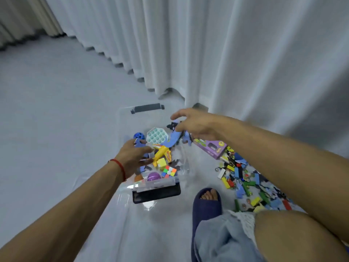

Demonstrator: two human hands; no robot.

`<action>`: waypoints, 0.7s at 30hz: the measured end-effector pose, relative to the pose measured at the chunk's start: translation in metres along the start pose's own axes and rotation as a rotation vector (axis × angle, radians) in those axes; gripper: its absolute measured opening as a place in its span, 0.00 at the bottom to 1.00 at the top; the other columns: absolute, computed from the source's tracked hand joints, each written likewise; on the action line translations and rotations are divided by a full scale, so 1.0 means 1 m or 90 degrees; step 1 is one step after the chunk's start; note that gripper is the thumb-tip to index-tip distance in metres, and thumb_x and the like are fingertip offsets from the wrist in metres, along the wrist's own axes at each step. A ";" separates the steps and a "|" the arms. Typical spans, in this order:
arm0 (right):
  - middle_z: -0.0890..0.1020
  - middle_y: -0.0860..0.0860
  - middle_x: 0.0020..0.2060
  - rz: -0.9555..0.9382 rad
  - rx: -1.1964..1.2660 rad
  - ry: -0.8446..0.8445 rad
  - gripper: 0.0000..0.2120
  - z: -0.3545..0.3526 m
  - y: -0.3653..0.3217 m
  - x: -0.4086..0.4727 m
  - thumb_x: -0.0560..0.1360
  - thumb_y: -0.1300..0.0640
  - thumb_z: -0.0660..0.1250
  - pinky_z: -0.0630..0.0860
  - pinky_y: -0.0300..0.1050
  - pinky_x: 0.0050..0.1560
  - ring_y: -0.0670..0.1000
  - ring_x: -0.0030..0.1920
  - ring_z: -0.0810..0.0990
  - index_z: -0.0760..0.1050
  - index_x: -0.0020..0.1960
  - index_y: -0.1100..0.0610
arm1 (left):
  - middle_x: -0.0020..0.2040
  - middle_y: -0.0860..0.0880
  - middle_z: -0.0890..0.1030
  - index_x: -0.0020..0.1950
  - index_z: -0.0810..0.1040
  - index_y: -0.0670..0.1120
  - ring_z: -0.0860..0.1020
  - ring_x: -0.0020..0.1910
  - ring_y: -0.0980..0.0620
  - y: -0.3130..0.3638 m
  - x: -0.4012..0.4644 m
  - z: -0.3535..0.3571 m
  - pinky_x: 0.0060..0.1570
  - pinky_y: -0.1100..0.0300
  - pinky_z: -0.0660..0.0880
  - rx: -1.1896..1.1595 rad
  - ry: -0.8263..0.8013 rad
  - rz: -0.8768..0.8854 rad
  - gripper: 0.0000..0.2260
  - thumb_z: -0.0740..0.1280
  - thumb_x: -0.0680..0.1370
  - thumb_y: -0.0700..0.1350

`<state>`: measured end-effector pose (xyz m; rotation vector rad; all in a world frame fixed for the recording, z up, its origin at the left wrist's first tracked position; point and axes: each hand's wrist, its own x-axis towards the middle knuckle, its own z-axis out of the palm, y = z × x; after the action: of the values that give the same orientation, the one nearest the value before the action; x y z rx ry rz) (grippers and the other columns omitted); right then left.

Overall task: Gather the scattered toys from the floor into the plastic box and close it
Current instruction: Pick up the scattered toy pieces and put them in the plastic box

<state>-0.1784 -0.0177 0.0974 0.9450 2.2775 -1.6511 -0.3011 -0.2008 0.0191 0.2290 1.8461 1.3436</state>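
A clear plastic box (124,121) with dark latches stands open on the grey floor. It holds a blue ball (139,136), a teal pop-it (156,136), a yellow toy plane (162,153), puzzle cubes (169,171) and a purple ball (154,176). My right hand (196,127) hovers over the box's right side, fingers curled on a blue dinosaur toy (174,138). My left hand (134,157) is inside the box, pinching blue toy pieces (140,145). A heap of coloured bricks (247,178) lies on the floor to the right.
A purple carton (212,147) lies between box and bricks. White curtains (226,53) hang close behind the box. My foot in a dark blue slipper (206,203) and my bare knee are at the lower right. Open grey floor stretches left.
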 end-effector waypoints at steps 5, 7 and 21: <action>0.76 0.55 0.59 0.035 -0.013 -0.031 0.19 -0.023 0.009 -0.019 0.80 0.58 0.65 0.80 0.54 0.59 0.55 0.59 0.78 0.71 0.71 0.56 | 0.55 0.40 0.77 0.61 0.74 0.42 0.76 0.46 0.44 -0.002 0.011 0.003 0.40 0.53 0.77 0.119 0.040 -0.044 0.15 0.68 0.75 0.42; 0.77 0.56 0.62 0.055 -0.045 -0.001 0.15 -0.052 0.028 -0.039 0.81 0.57 0.64 0.81 0.53 0.58 0.57 0.61 0.80 0.74 0.67 0.56 | 0.59 0.43 0.77 0.67 0.72 0.45 0.76 0.47 0.47 0.000 0.011 0.028 0.43 0.55 0.78 0.202 0.053 0.021 0.21 0.68 0.74 0.43; 0.80 0.59 0.53 0.393 -0.086 0.234 0.08 -0.159 0.313 -0.189 0.81 0.58 0.63 0.79 0.51 0.45 0.56 0.47 0.80 0.77 0.60 0.56 | 0.58 0.47 0.77 0.65 0.75 0.46 0.77 0.48 0.50 -0.038 0.017 0.278 0.39 0.63 0.75 0.447 -0.234 0.207 0.17 0.68 0.76 0.43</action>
<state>0.1862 0.1100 -0.0001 1.8028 1.9459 -1.1133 -0.1055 -0.0102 -0.0477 1.1012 1.9366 0.7222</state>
